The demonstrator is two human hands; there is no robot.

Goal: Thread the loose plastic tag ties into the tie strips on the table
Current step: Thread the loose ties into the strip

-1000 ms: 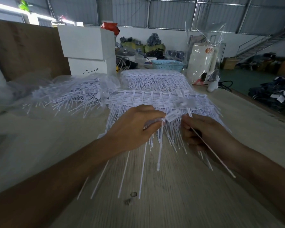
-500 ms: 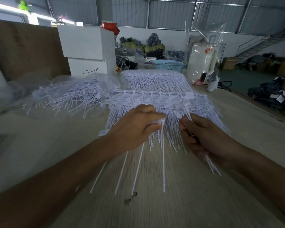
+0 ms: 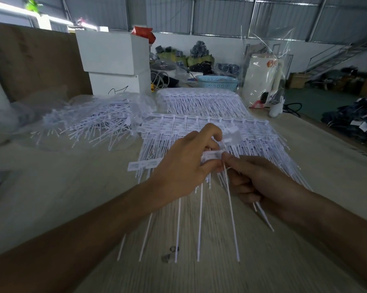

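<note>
- Our left hand (image 3: 184, 166) grips a tie strip (image 3: 212, 155) at mid-frame.
- Our right hand (image 3: 261, 180) pinches a loose tie (image 3: 231, 210) beside it.
- Loose ties (image 3: 93, 125) pile on the counter (image 3: 51, 197), upper left.

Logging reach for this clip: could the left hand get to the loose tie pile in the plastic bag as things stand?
Probably yes, but not at once. The left hand grips a strip that the right hand is also working on, so it must let go first. The pile lies to its left across bare table.
</note>
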